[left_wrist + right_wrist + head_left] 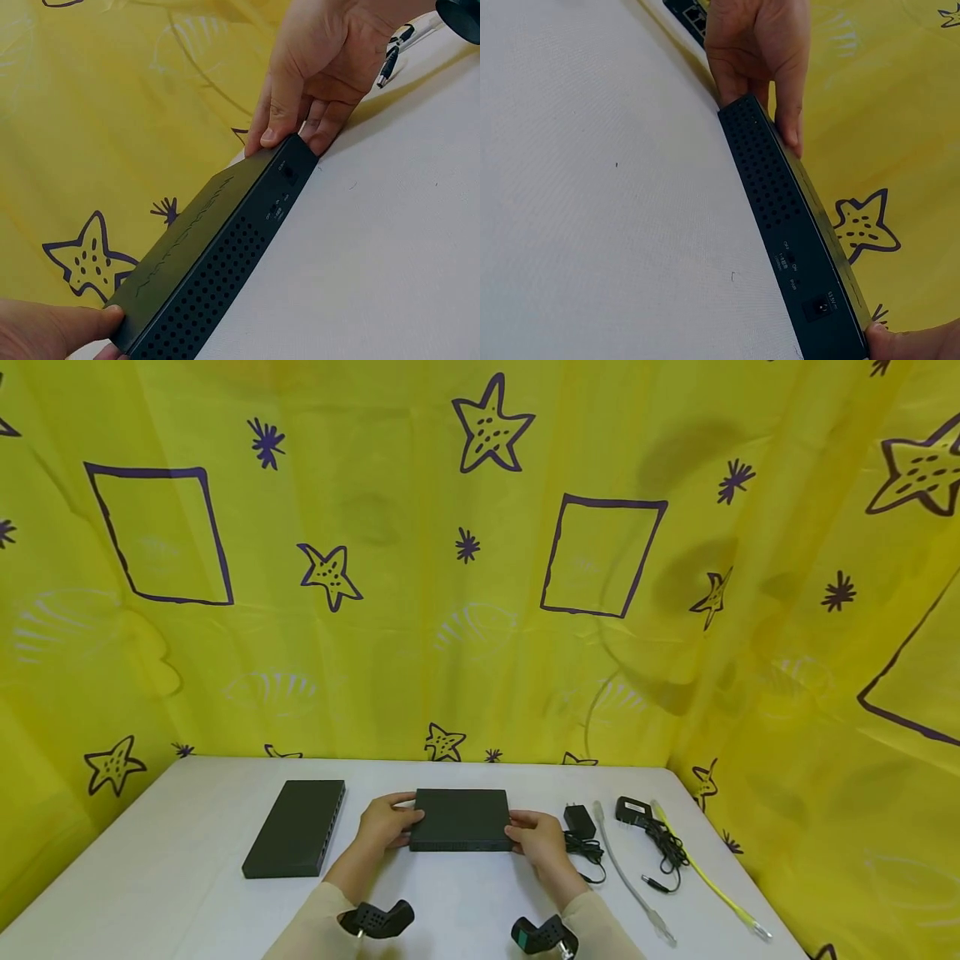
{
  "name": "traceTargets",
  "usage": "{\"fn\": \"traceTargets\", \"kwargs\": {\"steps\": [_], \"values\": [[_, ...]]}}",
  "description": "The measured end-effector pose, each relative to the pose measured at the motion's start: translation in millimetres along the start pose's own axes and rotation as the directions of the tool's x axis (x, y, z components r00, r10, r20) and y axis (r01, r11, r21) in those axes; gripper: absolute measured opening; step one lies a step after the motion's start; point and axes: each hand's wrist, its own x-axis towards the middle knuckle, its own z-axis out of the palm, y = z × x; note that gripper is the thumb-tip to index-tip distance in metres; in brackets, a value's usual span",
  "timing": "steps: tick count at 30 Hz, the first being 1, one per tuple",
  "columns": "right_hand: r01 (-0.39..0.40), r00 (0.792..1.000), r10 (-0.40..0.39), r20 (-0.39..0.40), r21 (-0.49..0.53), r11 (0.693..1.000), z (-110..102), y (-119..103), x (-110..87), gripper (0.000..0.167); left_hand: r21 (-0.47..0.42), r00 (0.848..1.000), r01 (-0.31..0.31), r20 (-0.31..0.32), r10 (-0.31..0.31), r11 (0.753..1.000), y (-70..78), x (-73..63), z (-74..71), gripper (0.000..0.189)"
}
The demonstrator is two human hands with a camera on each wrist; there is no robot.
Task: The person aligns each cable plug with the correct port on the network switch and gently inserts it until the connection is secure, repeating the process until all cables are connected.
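A flat black network switch [460, 820] lies across the middle of the white table. My left hand [386, 823] grips its left end, thumb on the top face and fingers at the side. At the opposite end, my right hand [538, 838] holds it the same way. The switch's perforated side, with a power jack [821, 307] and a small on/off switch [789, 256], shows in the right wrist view. Raised lettering runs along its top face in the left wrist view. Left of my left hand lies a second, longer black switch [295, 829] with ports along one side.
Right of my right hand lie a black power adapter [579, 821] with a bundled cord, a grey network cable [624, 868], another adapter [633, 811] with its coiled lead, and a yellow network cable [708, 874]. A yellow patterned curtain [390, 652] borders the white table [180, 877].
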Motion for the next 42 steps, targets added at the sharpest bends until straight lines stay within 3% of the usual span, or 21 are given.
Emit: {"fn": "traceTargets", "kwargs": {"steps": [15, 25, 31, 42], "values": [[0.013, 0.997, -0.015, 0.077, 0.020, 1.000, -12.4, -11.6, -10.1, 0.035, -0.046, 1.000, 0.019, 0.004, -0.019, 0.999, -2.7, -3.5, -1.8, 0.047], [0.009, 0.986, 0.012, 0.167, -0.121, 0.993, -45.1, -28.5, -15.6, 0.032, -0.043, 1.000, 0.018, 0.002, -0.018, 0.999, -3.3, -3.4, -2.3, 0.047], [0.027, 0.975, 0.027, 0.220, -0.239, 0.971, -72.6, -27.3, -17.7, 0.032, -0.038, 1.000, 0.010, 0.003, -0.010, 0.999, -2.5, -4.7, -2.3, 0.045], [0.049, 0.978, 0.054, 0.201, -0.475, 0.878, -102.5, -18.1, -14.9, 0.022, -0.046, 1.000, 0.007, 0.005, -0.007, 0.999, -1.9, -5.1, -1.6, 0.046]]}}
